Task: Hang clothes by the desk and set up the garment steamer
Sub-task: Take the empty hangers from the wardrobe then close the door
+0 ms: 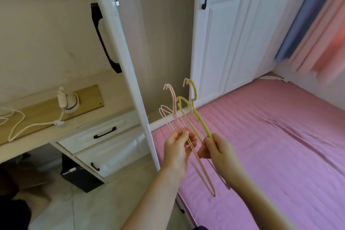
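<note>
Sorting the hangers cleanly is what I judge this step to need: I want each hand to keep its own colour and draw the 2 bunches apart sideways, so the hooks up top do not snag each other. Nearest me, my left hand (178,147) has its fingers curled around the thin pale pink wire hangers (188,143), pinching their shoulder bars together; how many are in the bunch I cannot tell. Just to the right, my right hand (217,152) grips the thin yellow-green plastic-coated hangers (194,121) by the lower part of their bars, fingers wrapped closed on them. From both grips the hangers run up and away to the far side, hooks topmost, while the pink loops also drop below the left hand toward me. The 2 bunches cross between the hands, so a slow separation looks wiser than a tug.

Under and to the right of the hands lies the pink quilted mattress (270,145). To the left, past the white open wardrobe door (130,84), stands the pale wooden desk (43,117) with white drawers (104,132), where a small white handheld steamer (65,101) rests with its white cord (22,127) trailing left. No clothes are on the hangers yet.
</note>
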`<state>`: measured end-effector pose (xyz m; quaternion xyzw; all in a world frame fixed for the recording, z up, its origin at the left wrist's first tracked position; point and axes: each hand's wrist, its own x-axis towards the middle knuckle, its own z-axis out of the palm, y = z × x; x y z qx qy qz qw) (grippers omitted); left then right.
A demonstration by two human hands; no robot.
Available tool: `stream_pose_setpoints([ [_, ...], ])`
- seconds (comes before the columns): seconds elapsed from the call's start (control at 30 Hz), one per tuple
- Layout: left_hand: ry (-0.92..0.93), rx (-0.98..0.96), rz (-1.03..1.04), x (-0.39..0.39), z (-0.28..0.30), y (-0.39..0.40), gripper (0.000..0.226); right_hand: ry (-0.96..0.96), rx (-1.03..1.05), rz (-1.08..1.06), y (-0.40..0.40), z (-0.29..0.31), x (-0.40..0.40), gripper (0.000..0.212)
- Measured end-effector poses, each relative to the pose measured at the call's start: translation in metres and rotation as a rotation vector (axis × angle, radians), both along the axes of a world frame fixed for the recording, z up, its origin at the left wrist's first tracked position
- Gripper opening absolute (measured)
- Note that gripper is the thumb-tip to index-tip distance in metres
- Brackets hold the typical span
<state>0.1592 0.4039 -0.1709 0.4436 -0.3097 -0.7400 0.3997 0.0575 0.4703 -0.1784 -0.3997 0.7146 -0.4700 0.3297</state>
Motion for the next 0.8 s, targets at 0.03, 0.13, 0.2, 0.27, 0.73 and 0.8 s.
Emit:
stream_pose_setpoints([
  [0.03, -0.03, -0.018, -0.015, 0.004, -0.002, 0.01, 0.015, 0.009, 0.0, 0.005, 0.008, -0.001, 0.003, 0.027],
  [0.13, -0.101, -0.041, -0.044, 0.013, -0.009, 0.038, 0.014, 0.032, 0.015, 0.012, 0.036, -0.006, 0.01, 0.028],
  [0.2, -0.125, -0.038, -0.037, 0.018, -0.012, 0.057, 0.013, 0.03, 0.026, 0.025, 0.057, -0.008, 0.015, 0.028],
  [0.27, -0.124, -0.033, -0.012, 0.021, -0.014, 0.077, 0.011, 0.007, 0.047, 0.06, 0.08, -0.008, 0.021, 0.027],
  [0.73, -0.1, 0.066, 0.212, 0.059, -0.03, 0.226, 0.025, -0.023, 0.05, 0.33, 0.217, -0.03, 0.052, 0.03],
  [0.8, -0.087, 0.088, 0.26, 0.07, -0.029, 0.236, 0.029, -0.019, 0.049, 0.372, 0.226, -0.031, 0.059, 0.03],
])
